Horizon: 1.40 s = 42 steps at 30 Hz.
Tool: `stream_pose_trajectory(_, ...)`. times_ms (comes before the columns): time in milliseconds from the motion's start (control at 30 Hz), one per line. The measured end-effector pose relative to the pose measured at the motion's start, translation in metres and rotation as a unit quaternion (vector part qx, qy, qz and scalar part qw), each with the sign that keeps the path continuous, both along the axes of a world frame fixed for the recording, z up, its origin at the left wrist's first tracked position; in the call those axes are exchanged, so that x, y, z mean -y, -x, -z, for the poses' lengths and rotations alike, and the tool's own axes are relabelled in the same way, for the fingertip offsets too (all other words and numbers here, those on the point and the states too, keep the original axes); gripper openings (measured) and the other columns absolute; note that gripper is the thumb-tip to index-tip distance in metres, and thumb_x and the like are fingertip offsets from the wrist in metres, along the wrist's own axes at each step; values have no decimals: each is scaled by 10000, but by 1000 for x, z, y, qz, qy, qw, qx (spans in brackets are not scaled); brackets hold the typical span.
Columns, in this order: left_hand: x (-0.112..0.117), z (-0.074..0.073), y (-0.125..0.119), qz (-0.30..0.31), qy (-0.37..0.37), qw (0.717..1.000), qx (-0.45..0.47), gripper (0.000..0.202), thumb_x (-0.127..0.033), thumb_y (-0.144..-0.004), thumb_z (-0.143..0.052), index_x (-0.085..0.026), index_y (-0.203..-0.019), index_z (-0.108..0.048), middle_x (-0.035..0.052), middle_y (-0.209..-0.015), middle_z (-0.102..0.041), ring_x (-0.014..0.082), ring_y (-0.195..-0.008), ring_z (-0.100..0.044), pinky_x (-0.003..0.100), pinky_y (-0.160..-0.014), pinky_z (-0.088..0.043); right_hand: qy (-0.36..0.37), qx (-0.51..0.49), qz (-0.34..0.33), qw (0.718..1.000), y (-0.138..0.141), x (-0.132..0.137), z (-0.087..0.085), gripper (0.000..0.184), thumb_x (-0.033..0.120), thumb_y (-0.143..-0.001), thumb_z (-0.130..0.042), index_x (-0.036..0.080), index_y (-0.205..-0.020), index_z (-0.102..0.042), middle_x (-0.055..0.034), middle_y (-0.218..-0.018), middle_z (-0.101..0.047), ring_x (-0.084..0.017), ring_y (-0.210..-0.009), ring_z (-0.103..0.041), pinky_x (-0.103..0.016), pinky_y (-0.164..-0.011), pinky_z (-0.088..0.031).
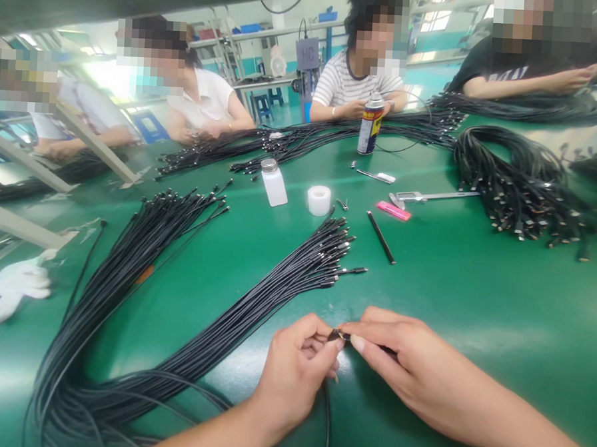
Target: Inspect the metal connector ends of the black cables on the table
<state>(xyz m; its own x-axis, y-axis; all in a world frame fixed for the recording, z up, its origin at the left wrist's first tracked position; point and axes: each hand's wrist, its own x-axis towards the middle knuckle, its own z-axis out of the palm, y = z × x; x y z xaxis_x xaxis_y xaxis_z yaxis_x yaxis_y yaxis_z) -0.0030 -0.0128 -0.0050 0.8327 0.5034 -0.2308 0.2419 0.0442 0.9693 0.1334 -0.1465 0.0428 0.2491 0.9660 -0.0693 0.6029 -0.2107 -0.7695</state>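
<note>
My left hand point(298, 363) is closed, with thumb and index finger pinching a small black cable connector point(339, 336). A black cable point(327, 418) hangs down below this hand. My right hand point(396, 355) meets it from the right, its thumb and fingertips pressed together at the connector's other side. Part of a slim dark object shows under the right palm; its kind is hidden. Just beyond the hands lies a thick bundle of black cables point(254, 314) with metal-tipped plugs, which bends round at the left into a second row of ends.
Past the hands are a black stick point(380, 237), pink cutter-like piece point(394, 211), caliper point(430, 197), white tape roll point(318, 200), white bottle point(274, 185) and spray can point(370, 127). A coiled cable bundle point(511, 168) lies right, white gloves point(20, 285) left. Several people sit opposite.
</note>
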Motion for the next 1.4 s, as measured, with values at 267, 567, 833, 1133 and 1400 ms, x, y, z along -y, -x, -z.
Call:
stream_pose_trajectory(267, -2, 0, -1, -2, 19, 1000, 7, 197, -325, -827, -699, -166, -788, -591, 19, -638, -651, 160, -568, -626, 272, -562, -545, 12, 13, 35, 999, -9, -2, 8, 326, 282, -1005, -433, 235, -922, -745, -38, -827, -660, -176, -765, -618, -297, -759, -502)
stream_pose_trajectory(567, -4, 1, -1, -3, 45, 999, -8, 274, -392, -828, -705, -144, -804, -590, 44, -621, -668, 166, -522, -639, 257, -507, -523, 8, -24, 37, 999, -8, -4, 7, 299, 261, -1015, -434, 287, -1118, -713, -23, -946, -679, -177, -899, -622, -314, -851, -472)
stream_pose_trajectory(833, -3, 0, -2, -1, 48, 999, -8, 279, -395, -829, -699, -153, -776, -572, 36, -601, -666, 156, -496, -630, 243, -495, -512, -3, -48, 46, 998, -6, -3, 9, 292, 277, -1020, -447, 320, -1181, -688, -3, -988, -683, -167, -935, -614, -316, -861, -455)
stream_pose_trajectory(1133, -3, 1, -2, 6, 36, 999, -5, 236, -357, -825, -699, -154, -774, -589, 27, -589, -655, 150, -501, -615, 246, -503, -512, -7, -59, 20, 998, 0, -8, 5, 311, 260, -1029, -422, 231, -905, -706, -13, -892, -660, -162, -843, -592, -301, -796, -449)
stream_pose_trajectory(1400, -2, 0, -1, 4, 35, 999, -7, 192, -316, -819, -695, -164, -766, -592, 22, -581, -653, 151, -494, -609, 247, -502, -505, -5, -62, 8, 998, -1, -6, 4, 322, 264, -1040, -406, 253, -955, -716, -1, -876, -653, -153, -831, -584, -292, -774, -437)
